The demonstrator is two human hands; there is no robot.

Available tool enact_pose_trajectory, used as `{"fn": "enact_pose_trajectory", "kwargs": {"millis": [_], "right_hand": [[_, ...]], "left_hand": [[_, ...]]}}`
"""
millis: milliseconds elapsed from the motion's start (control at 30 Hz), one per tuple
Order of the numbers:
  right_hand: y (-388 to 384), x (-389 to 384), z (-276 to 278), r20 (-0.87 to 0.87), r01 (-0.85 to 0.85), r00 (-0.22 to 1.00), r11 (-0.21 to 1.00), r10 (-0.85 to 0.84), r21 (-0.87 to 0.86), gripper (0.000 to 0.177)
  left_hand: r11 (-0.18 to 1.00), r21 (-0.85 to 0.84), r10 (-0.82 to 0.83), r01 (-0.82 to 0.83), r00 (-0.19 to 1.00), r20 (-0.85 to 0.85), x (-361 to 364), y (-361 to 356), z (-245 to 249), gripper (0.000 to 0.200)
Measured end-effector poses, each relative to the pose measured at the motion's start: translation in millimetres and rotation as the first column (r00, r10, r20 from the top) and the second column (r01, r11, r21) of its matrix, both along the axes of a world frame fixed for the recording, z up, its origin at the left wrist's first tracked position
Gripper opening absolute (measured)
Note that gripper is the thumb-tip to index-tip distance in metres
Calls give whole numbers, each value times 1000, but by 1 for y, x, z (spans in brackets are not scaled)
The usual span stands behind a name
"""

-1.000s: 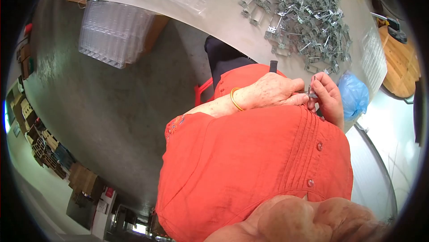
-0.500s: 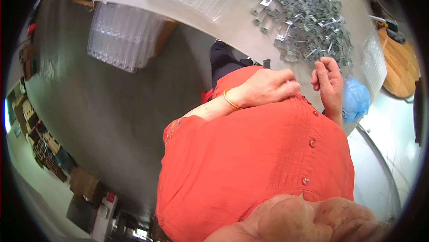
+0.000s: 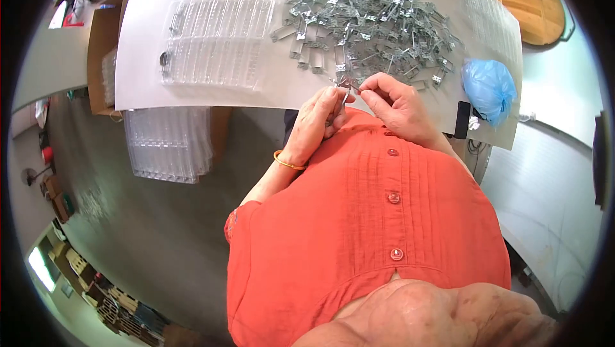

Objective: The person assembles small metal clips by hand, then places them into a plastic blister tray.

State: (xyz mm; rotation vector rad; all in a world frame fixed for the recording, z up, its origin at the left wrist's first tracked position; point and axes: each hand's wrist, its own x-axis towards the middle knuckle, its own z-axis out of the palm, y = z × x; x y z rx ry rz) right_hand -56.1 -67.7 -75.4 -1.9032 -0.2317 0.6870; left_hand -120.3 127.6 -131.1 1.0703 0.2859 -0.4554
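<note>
My left hand [image 3: 312,123], with a yellow bracelet at the wrist, is closed around a small metal bracket [image 3: 346,98] near the table's front edge. My right hand [image 3: 398,107] meets it from the right, thumb and forefinger pinched at the bracket's upper end. Whether a separate small part sits in that pinch is too small to tell. Just beyond both hands lies a large heap of grey metal brackets [image 3: 378,20], spread loosely over the tabletop. Left of the heap is a clear ribbed plastic tray [image 3: 218,43], with a few dark bits at its left side.
A blue plastic bag [image 3: 489,91] sits at the table's right, close to a black strip [image 3: 462,120]. More clear trays [image 3: 170,145] are stacked below the table's left front edge. A cardboard box [image 3: 102,46] stands at the left, and a round wooden top [image 3: 525,4] at the far right.
My view has swung so the tabletop shows more fully. My hands, apart before, have come together in front of the heap, and a metal bracket now shows between them.
</note>
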Motion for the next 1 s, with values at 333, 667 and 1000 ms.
{"fn": "enact_pose_trajectory", "kwargs": {"millis": [333,667,1000], "right_hand": [[-40,7,0,40,64,997,995,-67,75,19],[-96,37,-2,-445,-8,872,915,203,403,28],[-97,62,-5,-546,99,833,949,85,298,27]], "left_hand": [[912,410,-157,32,948,275,13,-43,-9,29],[768,639,-335,48,880,336,30,-76,8,28],[545,838,-597,15,709,375,63,-74,14,33]]}}
